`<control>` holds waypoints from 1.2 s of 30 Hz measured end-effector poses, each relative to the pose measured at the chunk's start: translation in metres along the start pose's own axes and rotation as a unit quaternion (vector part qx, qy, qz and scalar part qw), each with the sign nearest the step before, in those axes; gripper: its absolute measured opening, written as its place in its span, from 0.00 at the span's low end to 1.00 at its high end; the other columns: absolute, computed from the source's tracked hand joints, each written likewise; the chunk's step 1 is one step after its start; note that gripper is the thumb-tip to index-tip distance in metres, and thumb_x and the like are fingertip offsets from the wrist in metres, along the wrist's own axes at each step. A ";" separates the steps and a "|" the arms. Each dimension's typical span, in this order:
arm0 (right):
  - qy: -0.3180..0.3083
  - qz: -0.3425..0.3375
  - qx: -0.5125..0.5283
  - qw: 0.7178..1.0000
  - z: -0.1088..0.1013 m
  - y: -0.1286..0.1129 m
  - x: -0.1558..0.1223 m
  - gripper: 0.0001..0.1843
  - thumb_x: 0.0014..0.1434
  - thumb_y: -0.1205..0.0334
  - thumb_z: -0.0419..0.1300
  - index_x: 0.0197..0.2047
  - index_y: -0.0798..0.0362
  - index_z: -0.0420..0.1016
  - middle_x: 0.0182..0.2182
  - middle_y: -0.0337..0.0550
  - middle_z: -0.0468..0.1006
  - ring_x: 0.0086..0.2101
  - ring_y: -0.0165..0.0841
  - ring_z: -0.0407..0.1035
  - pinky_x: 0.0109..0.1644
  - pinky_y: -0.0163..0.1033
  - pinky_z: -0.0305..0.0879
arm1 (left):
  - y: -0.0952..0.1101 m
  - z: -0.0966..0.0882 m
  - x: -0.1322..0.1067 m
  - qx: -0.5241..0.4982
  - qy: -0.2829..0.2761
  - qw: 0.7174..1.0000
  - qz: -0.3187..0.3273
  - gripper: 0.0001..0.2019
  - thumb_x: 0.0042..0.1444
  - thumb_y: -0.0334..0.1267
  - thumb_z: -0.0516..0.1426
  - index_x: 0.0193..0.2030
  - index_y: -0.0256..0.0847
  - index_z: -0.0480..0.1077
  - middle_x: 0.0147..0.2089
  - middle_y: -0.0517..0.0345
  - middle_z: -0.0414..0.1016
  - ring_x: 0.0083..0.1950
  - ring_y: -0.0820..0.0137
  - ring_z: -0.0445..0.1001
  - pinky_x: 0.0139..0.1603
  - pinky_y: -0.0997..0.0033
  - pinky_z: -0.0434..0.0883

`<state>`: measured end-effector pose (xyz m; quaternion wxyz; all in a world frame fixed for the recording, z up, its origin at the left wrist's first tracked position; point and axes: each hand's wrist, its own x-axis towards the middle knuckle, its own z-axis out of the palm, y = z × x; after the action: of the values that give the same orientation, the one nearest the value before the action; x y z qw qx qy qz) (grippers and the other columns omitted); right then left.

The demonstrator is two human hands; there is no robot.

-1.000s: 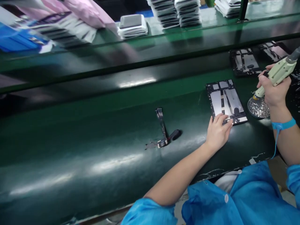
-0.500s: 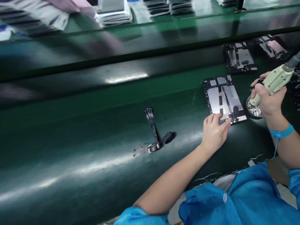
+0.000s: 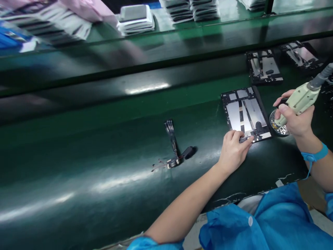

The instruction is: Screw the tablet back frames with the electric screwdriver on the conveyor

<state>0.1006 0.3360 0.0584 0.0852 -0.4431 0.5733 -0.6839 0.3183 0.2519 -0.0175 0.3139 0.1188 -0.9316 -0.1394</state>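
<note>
Stacks (image 3: pixel 204 10): at least five, on a green shelf (image 3: pixel 162 24)
Cable part (image 3: pixel 173 147): one
Left hand (image 3: pixel 234 152): fingers on the near tablet (image 3: pixel 248 111); cannot tell whether its grip pinches
Tablets: three, opened; one near, two behind
Screw dish (image 3: pixel 271 121): one, just beside the near tablet
Right hand (image 3: pixel 301 121): grip wrapped round one driver (image 3: pixel 301 99), nose at the dish
Tabletop (image 3: pixel 78 146): green, glossy, front edge worn

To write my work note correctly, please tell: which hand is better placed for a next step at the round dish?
Probably the right hand: it holds the pale green tool, whose lower end is at the round dish. The left hand rests on the opened device, farther from the dish.
</note>
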 end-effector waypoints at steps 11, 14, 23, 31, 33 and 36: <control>0.104 -0.072 -0.037 0.991 -0.018 0.008 0.029 0.16 0.58 0.56 0.70 0.46 0.49 0.72 0.33 0.39 0.79 0.21 0.31 0.69 0.24 0.42 0.69 | -0.025 0.012 0.013 -0.098 -0.051 0.993 0.050 0.11 0.70 0.34 0.55 0.53 0.42 0.78 0.49 0.48 0.71 0.57 0.61 0.69 0.64 0.41 0.67; 0.104 -0.049 -0.090 0.989 -0.029 0.003 0.031 0.23 0.57 0.57 0.72 0.53 0.48 0.70 0.41 0.43 0.79 0.30 0.35 0.75 0.35 0.46 0.76 | -0.025 0.015 0.012 -0.115 -0.038 0.991 0.054 0.12 0.69 0.33 0.56 0.54 0.40 0.77 0.51 0.46 0.71 0.60 0.58 0.68 0.64 0.40 0.68; -0.118 0.060 -0.408 0.903 -0.034 -0.022 -0.097 0.20 0.67 0.46 0.61 0.53 0.52 0.76 0.40 0.49 0.80 0.35 0.43 0.76 0.42 0.51 0.77 | -0.028 0.023 0.009 -0.158 -0.053 0.986 0.018 0.13 0.69 0.35 0.55 0.55 0.43 0.77 0.58 0.43 0.71 0.70 0.51 0.64 0.69 0.32 0.62; -0.180 0.061 -0.420 0.887 -0.023 0.001 -0.123 0.28 0.68 0.49 0.58 0.65 0.55 0.67 0.42 0.52 0.75 0.37 0.43 0.75 0.44 0.51 0.77 | -0.001 0.005 -0.022 -0.222 -0.083 0.970 -0.059 0.14 0.68 0.36 0.57 0.58 0.39 0.74 0.62 0.40 0.71 0.73 0.51 0.63 0.72 0.36 0.63; -0.231 0.060 -0.408 0.881 -0.028 -0.001 -0.126 0.27 0.68 0.52 0.58 0.67 0.53 0.66 0.44 0.51 0.73 0.37 0.42 0.74 0.44 0.49 0.76 | 0.014 -0.004 -0.041 -0.204 -0.095 0.972 -0.069 0.16 0.67 0.35 0.57 0.60 0.39 0.73 0.64 0.39 0.70 0.74 0.50 0.61 0.72 0.35 0.63; -0.296 0.075 -0.403 0.863 -0.032 -0.003 -0.127 0.24 0.67 0.55 0.60 0.64 0.50 0.67 0.47 0.49 0.73 0.41 0.43 0.75 0.45 0.49 0.76 | 0.031 -0.014 -0.060 -0.154 -0.117 0.978 -0.075 0.18 0.67 0.34 0.56 0.62 0.41 0.72 0.66 0.39 0.69 0.74 0.49 0.61 0.71 0.31 0.61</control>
<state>0.1545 0.4388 -0.0016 0.1156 -0.5763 0.7783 -0.2211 0.3692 0.2973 -0.0297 0.2059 0.1218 -0.9177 -0.3171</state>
